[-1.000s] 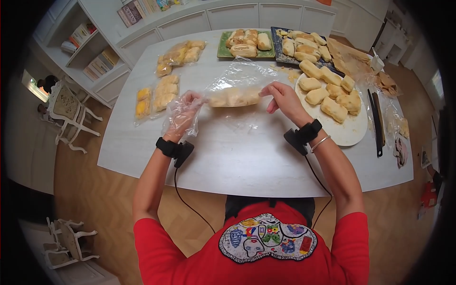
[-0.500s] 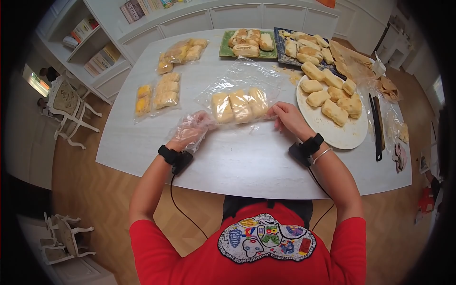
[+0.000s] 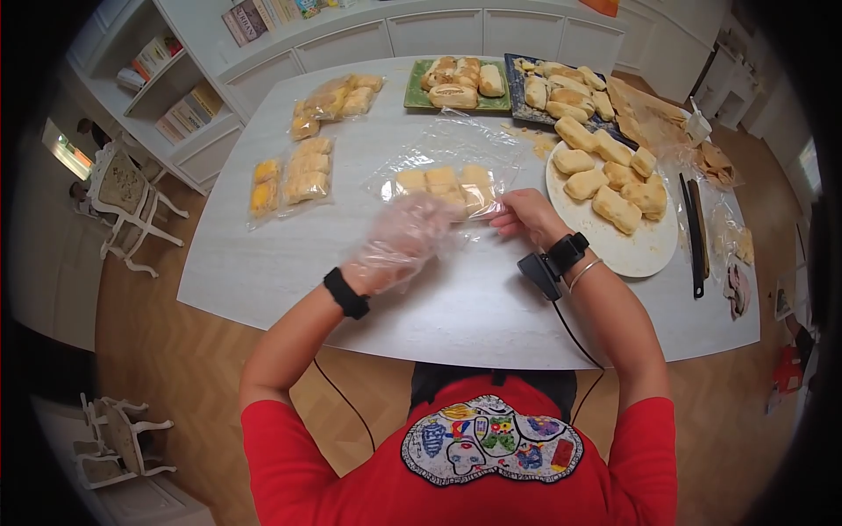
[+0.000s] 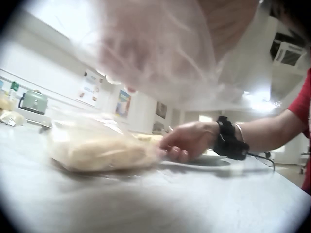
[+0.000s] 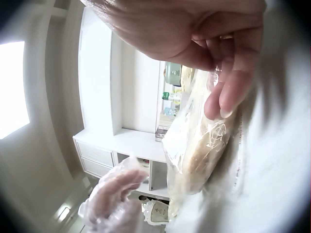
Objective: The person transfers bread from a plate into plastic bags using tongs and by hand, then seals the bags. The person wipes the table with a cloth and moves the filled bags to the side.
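A clear plastic bag (image 3: 452,140) lies on the table in front of me, its loose upper part spread away from me. Inside it sit several pale bread rolls (image 3: 478,188) side by side. My right hand (image 3: 526,215) is bare and pinches the bag's near right corner between thumb and fingers; the right wrist view shows the fingertips (image 5: 226,104) on the film. My left hand (image 3: 408,232), in a loose clear plastic glove, is raised over the bag's near left side and hides part of it. In the right wrist view the gloved hand (image 5: 116,194) stands apart from the bag, fingers loosely bent.
Bagged rolls (image 3: 309,171) lie to the left, with more bags (image 3: 338,101) behind. A white plate (image 3: 645,254) of rolls stands at right, near dark long-handled tools (image 3: 695,237). A green plate (image 3: 417,96) and a dark tray (image 3: 517,110) of bread are at the back.
The bag of rolls was lifted between both hands and then came down flat on the table. The left hand has since left its left corner and moved right, above the bag.
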`<action>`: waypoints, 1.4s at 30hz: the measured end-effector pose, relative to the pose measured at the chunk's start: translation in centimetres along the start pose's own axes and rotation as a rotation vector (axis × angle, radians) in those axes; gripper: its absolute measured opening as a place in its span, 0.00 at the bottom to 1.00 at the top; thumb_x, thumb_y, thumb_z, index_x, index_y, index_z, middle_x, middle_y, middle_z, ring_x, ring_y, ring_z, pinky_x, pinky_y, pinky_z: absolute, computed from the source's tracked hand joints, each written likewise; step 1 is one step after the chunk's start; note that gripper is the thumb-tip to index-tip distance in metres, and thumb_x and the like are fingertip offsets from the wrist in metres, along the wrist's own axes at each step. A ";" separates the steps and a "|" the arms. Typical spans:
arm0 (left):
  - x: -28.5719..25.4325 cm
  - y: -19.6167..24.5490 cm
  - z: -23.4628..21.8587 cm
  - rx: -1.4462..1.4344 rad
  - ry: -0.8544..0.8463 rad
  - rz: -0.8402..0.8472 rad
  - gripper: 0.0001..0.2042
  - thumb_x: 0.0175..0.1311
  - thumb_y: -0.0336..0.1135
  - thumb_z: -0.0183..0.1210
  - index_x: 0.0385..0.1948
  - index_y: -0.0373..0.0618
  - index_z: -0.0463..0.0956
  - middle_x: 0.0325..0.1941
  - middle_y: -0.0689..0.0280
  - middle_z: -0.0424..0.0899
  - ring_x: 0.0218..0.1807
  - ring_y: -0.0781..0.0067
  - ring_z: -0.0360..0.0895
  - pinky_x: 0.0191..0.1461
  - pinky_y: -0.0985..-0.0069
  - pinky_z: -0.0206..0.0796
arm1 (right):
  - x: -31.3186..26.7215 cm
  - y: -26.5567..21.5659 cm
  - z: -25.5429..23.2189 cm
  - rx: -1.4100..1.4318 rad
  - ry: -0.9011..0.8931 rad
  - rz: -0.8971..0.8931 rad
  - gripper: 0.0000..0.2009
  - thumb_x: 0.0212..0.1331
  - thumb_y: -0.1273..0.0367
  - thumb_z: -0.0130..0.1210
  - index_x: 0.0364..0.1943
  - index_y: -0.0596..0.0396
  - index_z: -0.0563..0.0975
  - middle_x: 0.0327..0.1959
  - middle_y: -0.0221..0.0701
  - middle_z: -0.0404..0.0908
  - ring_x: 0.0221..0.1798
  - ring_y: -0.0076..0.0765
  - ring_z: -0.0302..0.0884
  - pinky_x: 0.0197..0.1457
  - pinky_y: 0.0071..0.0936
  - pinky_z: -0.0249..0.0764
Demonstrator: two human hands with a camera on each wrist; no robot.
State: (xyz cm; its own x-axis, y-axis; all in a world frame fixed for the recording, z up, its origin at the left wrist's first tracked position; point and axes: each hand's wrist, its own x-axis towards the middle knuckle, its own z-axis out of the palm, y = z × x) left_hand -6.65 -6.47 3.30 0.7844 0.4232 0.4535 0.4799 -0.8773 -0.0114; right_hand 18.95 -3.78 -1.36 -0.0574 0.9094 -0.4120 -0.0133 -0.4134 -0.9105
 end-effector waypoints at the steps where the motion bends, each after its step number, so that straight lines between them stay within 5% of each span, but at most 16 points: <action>1: 0.4 0.3 0.9 0.002 0.001 -0.003 0.16 0.58 0.32 0.56 0.49 0.45 0.76 0.46 0.56 0.79 0.50 0.55 0.76 0.54 0.63 0.70 | 0.0 -0.3 0.1 -0.002 -0.003 -0.001 0.13 0.66 0.69 0.47 0.41 0.68 0.76 0.38 0.41 0.83 0.32 0.32 0.83 0.28 0.25 0.81; 3: 0.7 -0.1 3.5 0.273 0.002 0.094 0.20 0.59 0.34 0.55 0.55 0.44 0.72 0.51 0.54 0.76 0.53 0.52 0.74 0.55 0.62 0.69 | 0.0 -0.9 -0.2 0.107 -0.043 0.101 0.13 0.66 0.70 0.48 0.44 0.69 0.75 0.42 0.43 0.83 0.37 0.35 0.84 0.34 0.25 0.84; 9: 2.3 -3.2 5.7 0.412 -0.111 0.049 0.25 0.61 0.37 0.52 0.62 0.44 0.66 0.52 0.55 0.73 0.49 0.55 0.74 0.52 0.64 0.69 | 0.9 -1.6 -0.9 0.195 -0.045 0.200 0.12 0.67 0.71 0.48 0.46 0.67 0.75 0.41 0.42 0.84 0.38 0.33 0.84 0.37 0.25 0.84; 14: 3.0 -4.3 4.7 0.251 -0.209 -0.021 0.23 0.60 0.35 0.53 0.59 0.42 0.67 0.47 0.56 0.74 0.43 0.60 0.76 0.44 0.67 0.72 | 1.8 -1.6 -2.0 0.264 -0.126 0.183 0.12 0.67 0.71 0.47 0.48 0.66 0.75 0.41 0.39 0.84 0.35 0.27 0.81 0.37 0.21 0.82; 17: 3.2 -5.6 4.7 0.281 -0.173 0.091 0.20 0.60 0.35 0.54 0.55 0.42 0.69 0.46 0.56 0.75 0.42 0.59 0.78 0.42 0.66 0.74 | 0.9 -2.4 -1.2 0.294 -0.137 0.169 0.12 0.68 0.70 0.47 0.48 0.63 0.74 0.39 0.35 0.85 0.27 0.18 0.79 0.31 0.15 0.81; 20: 3.7 -6.3 3.6 0.177 -0.180 -0.033 0.18 0.62 0.38 0.55 0.52 0.42 0.69 0.47 0.53 0.77 0.41 0.54 0.79 0.44 0.64 0.74 | -1.1 -3.6 -0.5 0.236 -0.071 -0.055 0.13 0.69 0.69 0.47 0.51 0.62 0.73 0.44 0.34 0.83 0.29 0.18 0.77 0.32 0.14 0.78; 22: 4.2 -7.0 2.4 -0.069 -0.119 -0.327 0.19 0.63 0.43 0.56 0.51 0.41 0.69 0.48 0.52 0.78 0.42 0.53 0.80 0.45 0.63 0.74 | -1.9 -4.0 -1.0 0.235 -0.056 -0.188 0.16 0.66 0.68 0.51 0.54 0.62 0.72 0.50 0.35 0.77 0.37 0.25 0.75 0.42 0.22 0.75; 23: 4.5 -7.4 1.6 -0.068 -0.119 -0.327 0.19 0.63 0.43 0.56 0.51 0.41 0.69 0.48 0.52 0.78 0.42 0.53 0.80 0.45 0.63 0.74 | -2.2 -4.2 -1.2 0.236 -0.056 -0.189 0.16 0.66 0.68 0.51 0.54 0.62 0.72 0.50 0.35 0.77 0.37 0.25 0.75 0.42 0.22 0.75; 25: 4.5 -8.7 0.0 -0.053 0.071 -0.733 0.21 0.62 0.49 0.58 0.47 0.41 0.71 0.42 0.51 0.81 0.39 0.51 0.80 0.43 0.62 0.73 | -2.8 -4.3 -1.7 0.244 -0.075 -0.244 0.17 0.66 0.68 0.52 0.56 0.61 0.71 0.54 0.36 0.75 0.37 0.25 0.74 0.42 0.21 0.75; 27: 2.6 -14.1 0.3 0.051 0.265 -0.644 0.21 0.60 0.51 0.60 0.42 0.41 0.75 0.34 0.52 0.82 0.35 0.54 0.80 0.41 0.63 0.72 | -3.8 -4.5 -1.9 0.222 -0.085 -0.244 0.17 0.66 0.68 0.51 0.56 0.61 0.71 0.53 0.35 0.76 0.37 0.24 0.74 0.42 0.21 0.75; 29: 0.9 -15.5 -2.7 -0.111 0.443 -0.934 0.22 0.61 0.53 0.58 0.41 0.39 0.78 0.31 0.54 0.83 0.33 0.58 0.80 0.40 0.65 0.71 | -4.3 -4.0 -2.6 0.178 -0.175 -0.244 0.16 0.67 0.67 0.49 0.55 0.60 0.72 0.53 0.35 0.77 0.37 0.22 0.74 0.41 0.19 0.74; 31: -2.3 -17.6 -6.0 -0.302 0.402 -1.191 0.24 0.64 0.53 0.56 0.45 0.37 0.78 0.36 0.57 0.84 0.34 0.64 0.80 0.39 0.67 0.71 | -5.4 -3.8 -2.9 0.155 -0.177 -0.232 0.15 0.68 0.67 0.48 0.54 0.59 0.73 0.52 0.34 0.77 0.36 0.20 0.74 0.40 0.18 0.74; 33: -8.8 -23.7 -6.8 -0.120 0.326 -0.911 0.25 0.65 0.55 0.55 0.48 0.38 0.77 0.42 0.57 0.83 0.37 0.66 0.80 0.36 0.69 0.71 | -6.0 -3.4 -3.1 0.133 -0.180 -0.224 0.14 0.68 0.67 0.48 0.53 0.59 0.73 0.51 0.34 0.78 0.35 0.18 0.74 0.39 0.17 0.74; 36: -13.4 -23.6 -9.9 -0.253 0.359 -0.871 0.25 0.64 0.53 0.57 0.50 0.39 0.77 0.46 0.58 0.82 0.41 0.68 0.80 0.41 0.72 0.73 | -6.4 -2.8 -3.0 0.110 -0.192 -0.186 0.12 0.69 0.68 0.47 0.51 0.58 0.75 0.49 0.33 0.79 0.33 0.17 0.74 0.37 0.16 0.74; 38: -14.5 -22.9 -11.2 -0.853 0.651 -1.351 0.25 0.62 0.50 0.61 0.51 0.37 0.77 0.48 0.60 0.82 0.45 0.70 0.80 0.49 0.75 0.71 | -6.6 -2.4 -2.9 0.107 -0.210 -0.176 0.12 0.69 0.68 0.47 0.51 0.57 0.75 0.48 0.32 0.79 0.33 0.17 0.74 0.37 0.16 0.74; 42: -17.2 -24.8 -10.6 -0.814 0.578 -1.422 0.26 0.59 0.48 0.64 0.52 0.37 0.77 0.50 0.63 0.82 0.49 0.70 0.79 0.52 0.77 0.70 | -6.4 -1.7 -2.7 0.106 -0.219 -0.164 0.11 0.69 0.68 0.46 0.50 0.57 0.75 0.47 0.32 0.80 0.32 0.16 0.74 0.36 0.15 0.74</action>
State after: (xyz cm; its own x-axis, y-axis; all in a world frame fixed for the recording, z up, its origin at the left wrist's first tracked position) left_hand -36.20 5.61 5.24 -0.3575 0.9323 -0.0542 0.1665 0.1207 0.9786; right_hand 22.04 -8.79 2.70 -0.2596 0.9376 -0.2313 -0.1443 -0.2744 -0.9507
